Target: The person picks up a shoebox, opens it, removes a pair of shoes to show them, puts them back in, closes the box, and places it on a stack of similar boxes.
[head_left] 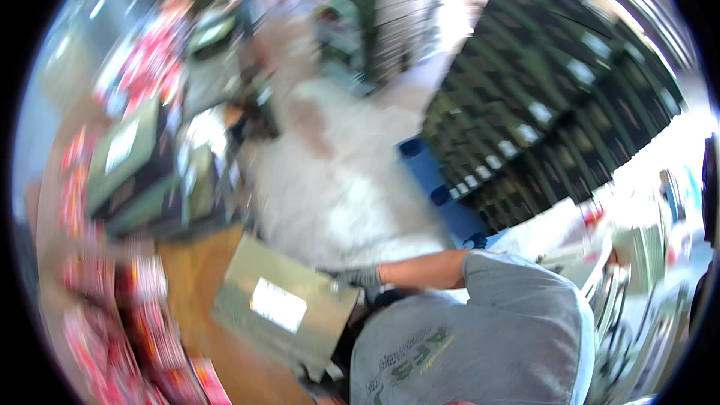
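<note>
Carton (300, 276), olive-brown with white label (279, 304) uppermost, lies directly beyond the fingers of both dark-gloved hands, over a brown tabletop (189, 277). Right hand (356, 277): fingers bent against the near top edge, apparently grasping it at one corner. Left hand (319, 386): at the opposite near corner, blurred and partly hidden; cannot tell whether its fingers are clenched or merely touching. Carton tilted in view; whether the tabletop bears its weight, not discernible. Main risk, judged: slip or twist at the left-hand corner, since both contacts sit on the near side and the far end, past the fingers, shows no hand under it. Second risk: swinging that far end into the red packet stacks (154, 337) beyond the left fingers, toppling them.
</note>
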Demonstrator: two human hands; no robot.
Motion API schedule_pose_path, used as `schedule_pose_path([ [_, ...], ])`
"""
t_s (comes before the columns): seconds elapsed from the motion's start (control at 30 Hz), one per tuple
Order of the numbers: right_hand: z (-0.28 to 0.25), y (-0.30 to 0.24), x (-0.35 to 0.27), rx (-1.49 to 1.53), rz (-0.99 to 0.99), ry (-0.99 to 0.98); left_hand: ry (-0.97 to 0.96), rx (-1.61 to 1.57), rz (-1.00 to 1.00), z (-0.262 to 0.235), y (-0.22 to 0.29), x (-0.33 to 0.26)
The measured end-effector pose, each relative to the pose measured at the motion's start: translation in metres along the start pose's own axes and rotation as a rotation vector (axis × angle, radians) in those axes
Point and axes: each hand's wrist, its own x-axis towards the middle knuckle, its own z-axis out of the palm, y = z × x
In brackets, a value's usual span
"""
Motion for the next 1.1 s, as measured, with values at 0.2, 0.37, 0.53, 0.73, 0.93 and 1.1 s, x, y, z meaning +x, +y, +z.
schedule_pose_path([
  [0.2,-0.025,-0.056,-0.11,-0.066,-0.445,0.054,-0.36,0.381,0.046,0.227,-0.003,0.111],
  [0.37,-0.053,-0.062,-0.192,-0.218,-0.844,0.553,-0.788,0.442,0.161,0.392,-0.001,0.169],
  [0.53,-0.007,-0.109,-0.251,-0.077,-1.226,0.713,-1.163,0.347,0.224,0.523,0.013,0.187],
  [0.73,0.017,-0.164,-0.304,0.012,-1.617,0.814,-1.459,0.183,0.238,0.63,0.014,0.178],
  [0.93,0.04,-0.269,-0.406,-0.178,-1.792,1.003,-1.61,0.005,0.234,0.698,-0.01,0.17],
  [1.1,0.002,-0.385,-0.567,-0.482,-1.968,1.309,-1.62,0.242,0.268,0.747,-0.05,0.152],
])
